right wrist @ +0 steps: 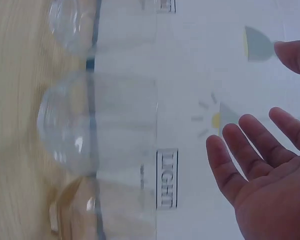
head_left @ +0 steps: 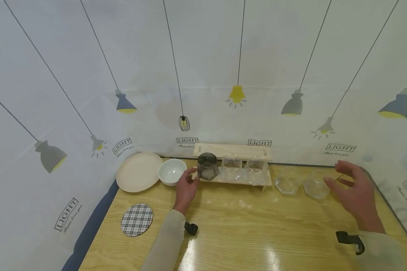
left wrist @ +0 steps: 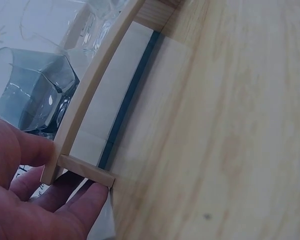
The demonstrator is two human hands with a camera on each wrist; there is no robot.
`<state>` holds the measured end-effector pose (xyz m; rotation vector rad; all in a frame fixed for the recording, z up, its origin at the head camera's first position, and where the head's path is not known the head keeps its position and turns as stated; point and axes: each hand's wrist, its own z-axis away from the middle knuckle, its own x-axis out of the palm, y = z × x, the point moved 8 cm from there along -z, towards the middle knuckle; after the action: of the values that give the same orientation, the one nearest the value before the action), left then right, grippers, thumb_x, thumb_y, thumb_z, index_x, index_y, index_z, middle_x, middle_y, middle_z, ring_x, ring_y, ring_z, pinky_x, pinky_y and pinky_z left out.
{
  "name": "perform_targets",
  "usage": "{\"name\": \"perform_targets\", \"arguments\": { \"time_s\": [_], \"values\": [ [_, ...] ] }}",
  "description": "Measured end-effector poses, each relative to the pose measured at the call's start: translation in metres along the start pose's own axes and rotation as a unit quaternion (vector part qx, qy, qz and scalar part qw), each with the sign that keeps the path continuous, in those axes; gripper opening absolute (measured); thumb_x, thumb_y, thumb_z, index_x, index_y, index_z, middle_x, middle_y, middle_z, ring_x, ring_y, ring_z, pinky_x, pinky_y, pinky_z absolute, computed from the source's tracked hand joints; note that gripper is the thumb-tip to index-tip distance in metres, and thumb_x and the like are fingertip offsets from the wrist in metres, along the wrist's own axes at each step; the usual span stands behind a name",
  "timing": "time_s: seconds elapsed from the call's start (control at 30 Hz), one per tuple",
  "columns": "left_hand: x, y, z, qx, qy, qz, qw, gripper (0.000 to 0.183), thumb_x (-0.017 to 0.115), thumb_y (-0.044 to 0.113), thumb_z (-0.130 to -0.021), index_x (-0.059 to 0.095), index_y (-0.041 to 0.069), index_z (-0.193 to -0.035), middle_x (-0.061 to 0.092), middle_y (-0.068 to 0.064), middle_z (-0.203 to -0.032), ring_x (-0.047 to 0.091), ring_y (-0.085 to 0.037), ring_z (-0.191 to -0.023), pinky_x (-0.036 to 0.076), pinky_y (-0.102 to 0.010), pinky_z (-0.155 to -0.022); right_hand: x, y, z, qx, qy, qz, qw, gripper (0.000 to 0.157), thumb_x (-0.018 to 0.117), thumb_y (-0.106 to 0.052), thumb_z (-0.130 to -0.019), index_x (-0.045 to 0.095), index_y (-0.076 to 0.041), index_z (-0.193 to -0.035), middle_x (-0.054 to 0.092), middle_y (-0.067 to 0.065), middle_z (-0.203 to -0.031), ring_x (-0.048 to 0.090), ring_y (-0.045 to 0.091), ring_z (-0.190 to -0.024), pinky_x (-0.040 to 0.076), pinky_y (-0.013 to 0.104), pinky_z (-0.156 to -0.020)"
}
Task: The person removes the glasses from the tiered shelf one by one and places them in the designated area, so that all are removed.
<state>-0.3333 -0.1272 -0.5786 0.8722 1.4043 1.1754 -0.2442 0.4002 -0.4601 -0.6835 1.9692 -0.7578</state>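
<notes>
My left hand (head_left: 186, 190) pinches the left end of a low wooden rack (head_left: 235, 181). In the left wrist view, its thumb lies on the shelf edge and its fingers curl around the short leg. A smoky grey glass (head_left: 208, 167) stands on the rack right beside that hand. Two clear glasses (head_left: 231, 168) line up to its right. My right hand (head_left: 357, 192) is raised with spread fingers at the table's right side, holding nothing. Nearest it are two clear hexagonal-based glasses (head_left: 317, 185) and an amber-tinted glass (right wrist: 77, 210), mostly hidden by the hand in the head view.
A beige oval plate (head_left: 139, 173) and a white bowl (head_left: 172, 172) stand at the back left. In front of them lies a round checked coaster (head_left: 137, 220). The rack's raised rear plank (head_left: 232, 150) is close to the printed wall covering (head_left: 203, 75) behind the table (head_left: 237, 229).
</notes>
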Motion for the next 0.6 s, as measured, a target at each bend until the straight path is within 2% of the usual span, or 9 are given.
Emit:
{"name": "perform_targets", "arguments": {
  "time_s": [0.07, 0.17, 0.27, 0.43, 0.53, 0.6],
  "values": [
    [0.000, -0.001, -0.001, -0.001, 0.000, 0.000, 1.0000, 0.035, 0.068, 0.017, -0.102, 0.067, 0.018, -0.136, 0.066, -0.014, -0.143, 0.068, -0.031, -0.121, 0.058, -0.044, -0.093, 0.011, -0.012, -0.001, -0.018, -0.008, -0.012, 1.000, 0.063, 0.081, -0.016, -0.094, 0.055, -0.015, -0.151, 0.055, -0.030, -0.128, 0.052, -0.017, -0.115, 0.044, 0.000, -0.085],
    [0.000, -0.002, -0.002, 0.001, 0.000, 0.001, 1.0000, 0.035, 0.067, 0.017, -0.102, 0.067, 0.017, -0.136, 0.067, -0.015, -0.141, 0.069, -0.030, -0.118, 0.058, -0.040, -0.089, 0.030, -0.030, 0.000, -0.046, -0.025, -0.033, 0.998, 0.062, 0.080, -0.013, -0.094, 0.055, -0.012, -0.151, 0.057, -0.029, -0.130, 0.054, -0.015, -0.117, 0.046, 0.001, -0.086],
    [0.001, -0.004, -0.002, 0.001, 0.000, 0.004, 1.0000, 0.035, 0.068, 0.018, -0.101, 0.067, 0.018, -0.136, 0.068, -0.014, -0.139, 0.069, -0.029, -0.117, 0.057, -0.039, -0.088, 0.051, -0.046, -0.001, -0.071, -0.048, -0.047, 0.995, 0.062, 0.079, -0.011, -0.095, 0.053, -0.011, -0.152, 0.062, -0.014, -0.136, 0.055, -0.013, -0.119, 0.047, 0.003, -0.088],
    [0.001, -0.006, -0.001, 0.001, 0.002, 0.011, 0.9999, 0.036, 0.067, 0.017, -0.102, 0.066, 0.018, -0.138, 0.066, -0.013, -0.143, 0.067, -0.031, -0.121, 0.058, -0.042, -0.092, 0.088, -0.066, -0.002, -0.077, -0.093, -0.072, 0.990, 0.062, 0.078, -0.015, -0.097, 0.051, -0.012, -0.153, 0.062, 0.015, -0.142, 0.055, -0.010, -0.121, 0.049, 0.006, -0.091],
    [0.001, -0.004, 0.000, 0.009, 0.003, 0.019, 0.9998, 0.035, 0.067, 0.016, -0.103, 0.066, 0.017, -0.138, 0.065, -0.014, -0.146, 0.067, -0.032, -0.124, 0.057, -0.044, -0.094, 0.107, -0.074, -0.003, -0.075, -0.113, -0.080, 0.987, 0.062, 0.076, -0.020, -0.099, 0.049, -0.013, -0.154, 0.061, 0.016, -0.145, 0.058, -0.002, -0.124, 0.051, 0.011, -0.094],
    [0.001, -0.003, 0.000, 0.018, 0.004, 0.021, 0.9996, 0.035, 0.066, 0.015, -0.103, 0.066, 0.016, -0.138, 0.065, -0.014, -0.147, 0.067, -0.032, -0.124, 0.057, -0.044, -0.094, 0.120, -0.079, -0.003, -0.071, -0.127, -0.089, 0.985, 0.063, 0.076, -0.022, -0.099, 0.048, -0.014, -0.155, 0.060, 0.016, -0.146, 0.059, 0.009, -0.128, 0.051, 0.013, -0.096]
  ]
}}
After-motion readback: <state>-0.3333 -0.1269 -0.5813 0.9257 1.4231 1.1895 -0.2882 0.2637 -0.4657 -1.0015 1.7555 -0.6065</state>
